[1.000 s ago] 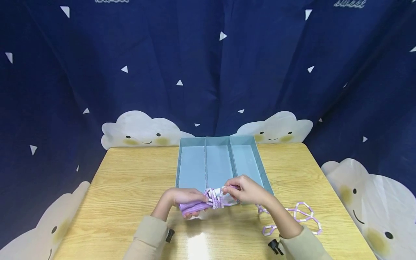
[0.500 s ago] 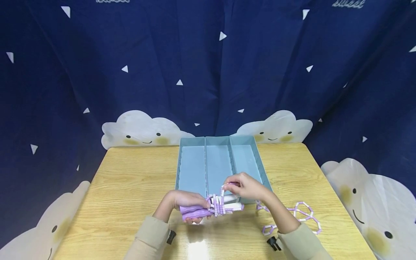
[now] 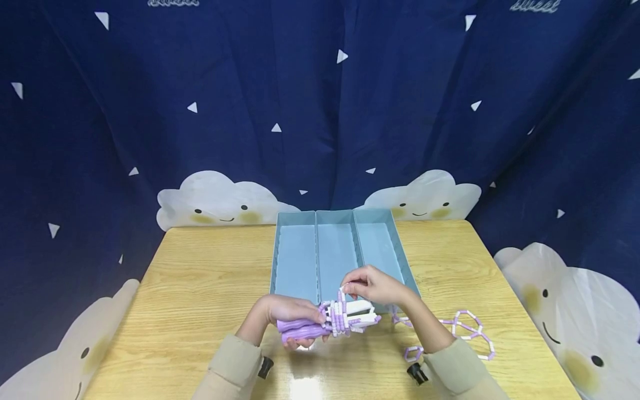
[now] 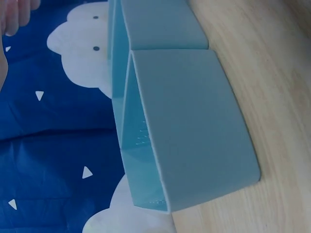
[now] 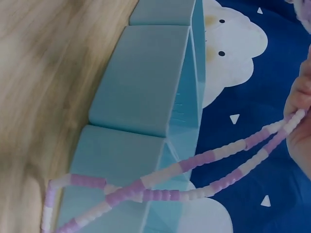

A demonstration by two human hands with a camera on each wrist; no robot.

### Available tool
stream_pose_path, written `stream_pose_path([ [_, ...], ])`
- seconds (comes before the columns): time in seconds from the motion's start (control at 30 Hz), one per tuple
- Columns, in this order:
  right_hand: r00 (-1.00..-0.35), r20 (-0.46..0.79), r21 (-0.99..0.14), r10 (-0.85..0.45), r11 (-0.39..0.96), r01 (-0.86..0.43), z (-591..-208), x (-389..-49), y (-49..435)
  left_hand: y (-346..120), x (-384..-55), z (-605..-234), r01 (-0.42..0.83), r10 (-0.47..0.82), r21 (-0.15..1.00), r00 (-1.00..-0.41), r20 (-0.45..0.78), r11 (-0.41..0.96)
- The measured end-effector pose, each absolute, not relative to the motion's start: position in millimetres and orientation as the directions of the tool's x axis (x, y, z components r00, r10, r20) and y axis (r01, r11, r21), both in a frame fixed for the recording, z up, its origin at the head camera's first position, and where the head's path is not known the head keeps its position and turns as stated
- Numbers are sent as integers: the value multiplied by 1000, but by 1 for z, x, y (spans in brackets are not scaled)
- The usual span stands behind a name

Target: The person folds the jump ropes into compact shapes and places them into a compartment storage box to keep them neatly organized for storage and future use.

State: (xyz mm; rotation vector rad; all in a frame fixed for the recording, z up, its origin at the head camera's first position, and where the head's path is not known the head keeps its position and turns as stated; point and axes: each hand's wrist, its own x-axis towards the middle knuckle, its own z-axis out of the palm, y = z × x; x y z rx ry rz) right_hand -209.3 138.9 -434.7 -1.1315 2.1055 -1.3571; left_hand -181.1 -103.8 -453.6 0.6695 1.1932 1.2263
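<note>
A beaded jump rope in purple and white is wound in several turns around its two handles. My left hand grips the purple ends of the handles, thumb on top by the coils; their white ends point right. Above the coils my right hand pinches the rope and holds a short length up taut. In the right wrist view, a doubled strand of the rope hangs from the right hand. The rope's loose end lies looped on the table. Only some fingers show in the left wrist view.
Three light-blue bins stand side by side at the table's back middle, just beyond my hands. The wooden table reaches a dark blue curtain with white clouds and triangles. Black wrist straps show near the sleeves.
The handles have tilted, so their white ends now show more fully to the right. My right hand has shifted slightly up and left, pulling the strand up from the coils.
</note>
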Motion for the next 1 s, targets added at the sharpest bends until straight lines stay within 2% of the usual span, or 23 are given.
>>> stream_pose_path([
  [0.2, -565, 109, -944, -818, 93, -316, -445, -216, 141, -103, -179, -446, -325, 949, 913, -109, -297, 248],
  [0.6, -604, 87, -996, -792, -52, -76, -464, -215, 136, -103, -177, -441, -292, 961, 931, -100, -258, 219],
  [0.73, -615, 113, -991, -780, -134, -12, -466, -212, 132, -105, -177, -441, -276, 961, 939, -125, -246, 205],
  [0.87, -619, 190, -972, -762, -236, -7, -462, -208, 127, -106, -178, -441, -274, 964, 947, -157, -214, 165],
  [1.0, -670, 158, -976, -725, -216, 3, -457, -203, 124, -107, -180, -442, -271, 964, 954, -188, -186, 132],
])
